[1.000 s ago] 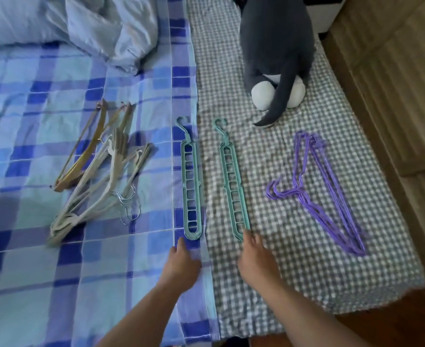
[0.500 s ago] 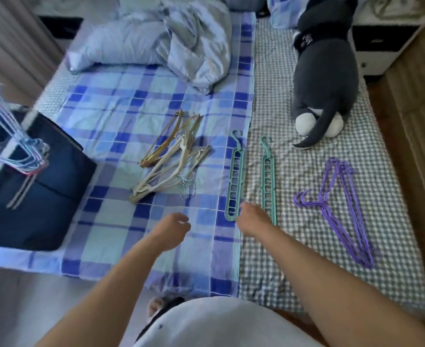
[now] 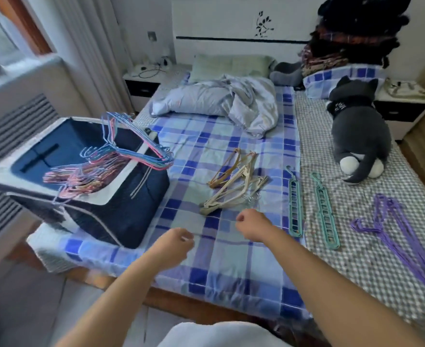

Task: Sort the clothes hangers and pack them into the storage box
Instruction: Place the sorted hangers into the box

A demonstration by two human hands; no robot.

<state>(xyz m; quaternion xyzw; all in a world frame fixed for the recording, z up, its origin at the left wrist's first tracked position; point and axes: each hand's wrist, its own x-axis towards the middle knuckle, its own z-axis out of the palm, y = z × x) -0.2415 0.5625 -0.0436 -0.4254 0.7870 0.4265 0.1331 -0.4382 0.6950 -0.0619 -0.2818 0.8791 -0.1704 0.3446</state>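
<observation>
both my hands have come off the teal hangers [image 3: 295, 206] and drifted left; my right hand [image 3: 252, 225] and left hand [image 3: 172, 244] hover loosely curled, holding nothing. no writing i can read anywhere; the beige hangers [image 3: 234, 189] lie just beyond my right hand, the purple hangers [image 3: 401, 236] well to its right, the storage box [image 3: 121, 204] left of my left hand with pastel hangers [image 3: 121, 156] draped over it.

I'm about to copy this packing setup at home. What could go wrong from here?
1. The storage box sits at the bed's corner; pushing hangers in could tip it off.
2. The pink and blue wire hangers lie tangled across its rim and may snag or slide out.
3. The beige hangers overlap, so lifting one could drag others.
</observation>
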